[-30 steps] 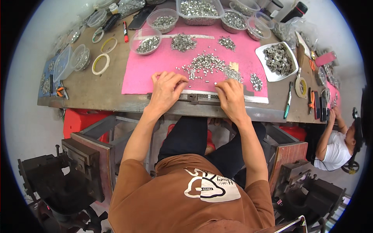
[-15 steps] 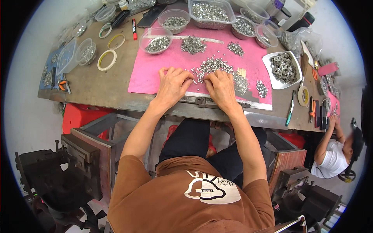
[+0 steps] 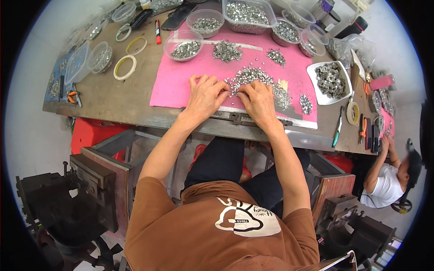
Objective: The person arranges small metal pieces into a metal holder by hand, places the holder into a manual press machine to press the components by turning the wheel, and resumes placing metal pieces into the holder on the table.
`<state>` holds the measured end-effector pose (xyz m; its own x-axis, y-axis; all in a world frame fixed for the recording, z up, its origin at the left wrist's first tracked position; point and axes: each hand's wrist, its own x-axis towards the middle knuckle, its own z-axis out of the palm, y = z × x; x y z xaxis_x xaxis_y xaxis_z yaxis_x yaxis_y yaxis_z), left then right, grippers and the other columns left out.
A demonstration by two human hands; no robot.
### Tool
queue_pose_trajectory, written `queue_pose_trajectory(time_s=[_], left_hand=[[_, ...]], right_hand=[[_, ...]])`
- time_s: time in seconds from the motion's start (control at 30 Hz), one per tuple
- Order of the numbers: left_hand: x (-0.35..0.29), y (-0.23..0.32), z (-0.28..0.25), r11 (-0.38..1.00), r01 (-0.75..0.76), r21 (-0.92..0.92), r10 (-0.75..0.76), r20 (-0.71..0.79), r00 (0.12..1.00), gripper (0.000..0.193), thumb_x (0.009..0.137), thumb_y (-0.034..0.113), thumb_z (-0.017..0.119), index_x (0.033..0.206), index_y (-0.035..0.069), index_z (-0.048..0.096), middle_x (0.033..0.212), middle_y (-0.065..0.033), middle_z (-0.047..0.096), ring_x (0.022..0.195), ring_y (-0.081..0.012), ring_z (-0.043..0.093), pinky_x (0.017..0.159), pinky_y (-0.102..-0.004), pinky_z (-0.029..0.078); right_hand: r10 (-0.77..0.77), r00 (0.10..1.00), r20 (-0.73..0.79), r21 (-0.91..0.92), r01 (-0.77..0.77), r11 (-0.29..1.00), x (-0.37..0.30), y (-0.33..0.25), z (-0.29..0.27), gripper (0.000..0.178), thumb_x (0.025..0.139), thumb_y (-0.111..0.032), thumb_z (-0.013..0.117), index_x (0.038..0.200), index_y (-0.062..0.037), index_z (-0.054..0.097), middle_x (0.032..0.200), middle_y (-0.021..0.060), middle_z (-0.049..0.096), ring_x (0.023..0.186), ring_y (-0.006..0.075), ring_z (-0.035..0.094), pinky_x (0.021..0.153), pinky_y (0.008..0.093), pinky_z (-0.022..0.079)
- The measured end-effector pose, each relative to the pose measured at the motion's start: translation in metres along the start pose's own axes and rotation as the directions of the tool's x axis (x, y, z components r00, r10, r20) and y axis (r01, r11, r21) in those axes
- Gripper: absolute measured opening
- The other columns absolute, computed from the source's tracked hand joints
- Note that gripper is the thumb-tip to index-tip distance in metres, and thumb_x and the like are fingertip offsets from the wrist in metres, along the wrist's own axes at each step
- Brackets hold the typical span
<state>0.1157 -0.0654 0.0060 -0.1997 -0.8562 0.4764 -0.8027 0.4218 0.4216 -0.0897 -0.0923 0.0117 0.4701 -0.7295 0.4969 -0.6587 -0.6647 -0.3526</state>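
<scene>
My left hand (image 3: 207,96) is curled in a pinch over the pink mat (image 3: 176,83), with its fingertips at the near left edge of a scattered pile of small silvery metal pieces (image 3: 247,74). Opposite it, my right hand (image 3: 258,100) is also pinched, close to the pile's near side. A small gap separates the two sets of fingertips. Whatever either pinch holds is too small or too hidden to name. Thin silvery pins (image 3: 282,97) lie just right of my right hand, and a little heap of metal bits (image 3: 305,105) sits farther right.
A dark metal bar fixture (image 3: 235,118) runs along the table's front edge. Tubs of metal parts (image 3: 184,48) line the back, with a white dish of parts (image 3: 312,81) at right. Tape rings (image 3: 125,67) lie left. A person in white (image 3: 384,183) works at far right.
The whole view has shifted slightly. Both hands stay in nearly the same place over the mat, still pinched, with only small finger movements.
</scene>
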Motion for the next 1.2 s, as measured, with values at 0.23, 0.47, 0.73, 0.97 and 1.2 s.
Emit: queue_pose_trajectory(time_s=[0.23, 0.47, 0.73, 0.97, 1.2], left_hand=[[-0.003, -0.003, 0.0, 1.0, -0.019, 0.005, 0.019, -0.026, 0.999, 0.008, 0.088, 0.016, 0.074, 0.094, 0.013, 0.071, 0.086, -0.0016, 0.059, 0.092, -0.0207, 0.058, 0.1, -0.048, 0.032], [-0.002, -0.003, 0.003, 1.0, -0.016, 0.026, 0.016, -0.008, 1.0, 0.007, 0.089, 0.016, 0.073, 0.094, 0.012, 0.071, 0.088, -0.0024, 0.06, 0.094, -0.0222, 0.058, 0.101, -0.0494, 0.032], [-0.002, -0.003, -0.002, 0.999, -0.034, 0.021, 0.034, 0.021, 0.999, 0.007, 0.091, 0.016, 0.071, 0.096, 0.012, 0.071, 0.091, -0.0028, 0.061, 0.098, -0.0226, 0.058, 0.102, -0.0507, 0.032], [0.001, -0.005, 0.0, 0.999, -0.024, 0.029, 0.022, 0.06, 0.998, 0.007, 0.09, 0.016, 0.071, 0.096, 0.012, 0.071, 0.092, -0.0029, 0.061, 0.098, -0.0228, 0.058, 0.103, -0.0514, 0.031], [-0.001, -0.002, 0.005, 0.997, -0.039, 0.068, 0.038, 0.014, 0.999, 0.007, 0.091, 0.012, 0.068, 0.098, 0.011, 0.068, 0.095, -0.0032, 0.062, 0.099, -0.024, 0.058, 0.103, -0.0514, 0.031]], right_hand=[[0.033, 0.999, 0.03, -0.048, -0.032, 0.998, -0.006, 0.008, -0.006, 0.009, 0.084, -0.01, 0.074, 0.092, -0.0086, 0.07, 0.086, 0.0055, 0.06, 0.087, 0.025, 0.059, 0.083, 0.0403, 0.041], [0.013, 0.999, -0.031, 0.001, -0.013, 1.0, 0.0, -0.002, 0.001, 0.011, 0.085, -0.015, 0.076, 0.093, -0.0101, 0.07, 0.087, 0.006, 0.06, 0.089, 0.0257, 0.059, 0.084, 0.0411, 0.041], [0.065, 0.998, 0.008, -0.033, -0.065, 0.997, -0.009, 0.009, -0.007, 0.008, 0.085, -0.011, 0.075, 0.093, -0.0096, 0.072, 0.083, 0.0039, 0.061, 0.085, 0.0233, 0.06, 0.081, 0.0393, 0.04], [0.095, 0.995, 0.014, 0.025, -0.096, 0.995, -0.016, 0.016, -0.025, 0.008, 0.086, -0.008, 0.072, 0.093, -0.0076, 0.071, 0.086, 0.0069, 0.06, 0.089, 0.0255, 0.059, 0.082, 0.0399, 0.039], [0.086, 0.996, -0.001, -0.038, -0.086, 0.996, -0.019, 0.007, -0.02, 0.009, 0.085, -0.009, 0.073, 0.094, -0.0073, 0.071, 0.086, 0.0063, 0.06, 0.089, 0.0255, 0.058, 0.082, 0.0402, 0.039]])
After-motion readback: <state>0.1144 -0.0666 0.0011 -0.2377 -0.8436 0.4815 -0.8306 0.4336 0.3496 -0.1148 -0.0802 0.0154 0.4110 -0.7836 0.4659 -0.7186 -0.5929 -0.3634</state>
